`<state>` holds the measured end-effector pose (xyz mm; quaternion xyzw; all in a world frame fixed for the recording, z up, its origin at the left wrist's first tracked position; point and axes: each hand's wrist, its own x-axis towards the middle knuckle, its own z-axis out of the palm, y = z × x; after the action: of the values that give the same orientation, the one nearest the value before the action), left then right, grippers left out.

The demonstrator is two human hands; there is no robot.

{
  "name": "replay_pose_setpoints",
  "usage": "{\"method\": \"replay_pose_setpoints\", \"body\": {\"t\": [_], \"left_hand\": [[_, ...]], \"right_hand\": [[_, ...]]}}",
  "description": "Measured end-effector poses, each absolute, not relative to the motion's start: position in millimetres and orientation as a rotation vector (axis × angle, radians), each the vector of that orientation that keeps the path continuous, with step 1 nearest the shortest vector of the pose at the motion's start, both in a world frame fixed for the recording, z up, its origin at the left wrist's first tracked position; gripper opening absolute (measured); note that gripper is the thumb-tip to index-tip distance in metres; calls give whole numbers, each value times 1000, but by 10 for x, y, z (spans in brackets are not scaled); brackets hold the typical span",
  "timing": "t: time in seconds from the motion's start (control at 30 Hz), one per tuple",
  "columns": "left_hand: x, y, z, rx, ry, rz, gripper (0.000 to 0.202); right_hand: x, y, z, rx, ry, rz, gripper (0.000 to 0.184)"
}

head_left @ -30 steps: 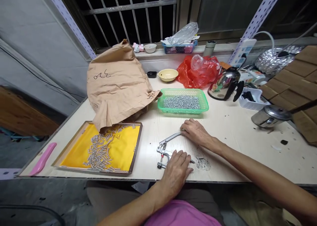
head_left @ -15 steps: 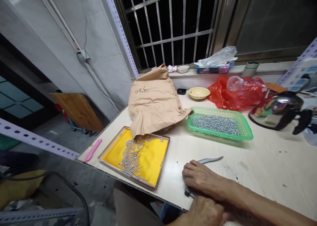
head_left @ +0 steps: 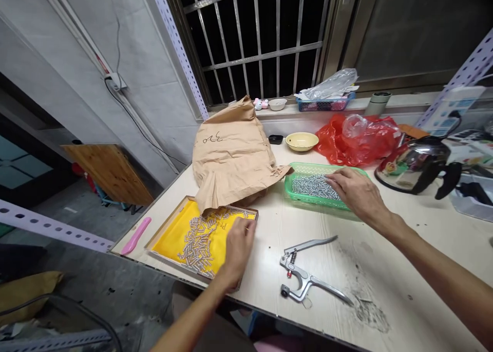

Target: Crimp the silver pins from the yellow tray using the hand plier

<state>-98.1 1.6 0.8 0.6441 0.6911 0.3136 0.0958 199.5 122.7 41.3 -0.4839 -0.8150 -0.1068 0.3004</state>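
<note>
My left hand [head_left: 239, 246] hovers above the right side of a shallow tray [head_left: 175, 263] lined with yellow cloth [head_left: 169, 241]. Its fingers are curled together, and whatever is between them is too small to make out. Small silvery metal pins [head_left: 198, 246] lie scattered on the cloth. My right hand [head_left: 356, 192] reaches over the green plastic basket [head_left: 319, 203], fingertips pinched at the heap of small metal pins [head_left: 314, 185] inside; what they grip is hidden. On the table between my hands and the near edge, hand pliers [head_left: 304, 280] lie with handles spread.
A brown paper bag [head_left: 234, 156] overlaps the tray's back edge. A pink-handled tool [head_left: 136, 236] lies at the table's left corner. Behind the basket are a cream bowl [head_left: 301, 141] and a red plastic bag [head_left: 354, 139]. A shiny kettle [head_left: 418, 164] stands to the right.
Both hands have let go of the pliers, which now lie on the table. My left hand has moved left to the tray, my right hand forward to the green basket. The view has shifted slightly.
</note>
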Motion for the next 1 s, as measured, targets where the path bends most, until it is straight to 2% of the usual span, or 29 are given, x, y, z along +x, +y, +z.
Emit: {"method": "replay_pose_setpoints", "body": {"t": [0.1, 0.23, 0.5, 0.67, 0.83, 1.0], "left_hand": [[-1338, 360, -16, 1739, 2306, 707, 27], [-1449, 615, -134, 1667, 2363, 564, 31], [-1445, 691, -133, 1642, 2282, 391, 15], [-1573, 463, -33, 1598, 2155, 389, 10], [-1686, 289, 97, 1479, 2046, 472, 21], [-1519, 136, 260, 1338, 1918, 618, 24]], "right_hand": [[2134, 1249, 184, -1378, -2204, -306, 39], [2057, 884, -24, -1275, -2307, -99, 37], [2013, 295, -48, -1202, -2346, 171, 29], [2069, 157, -102, -1186, -2385, 275, 29], [2007, 25, -78, -1181, -2438, 377, 28], [1918, -173, 46, -1195, -2559, 559, 26]]}}
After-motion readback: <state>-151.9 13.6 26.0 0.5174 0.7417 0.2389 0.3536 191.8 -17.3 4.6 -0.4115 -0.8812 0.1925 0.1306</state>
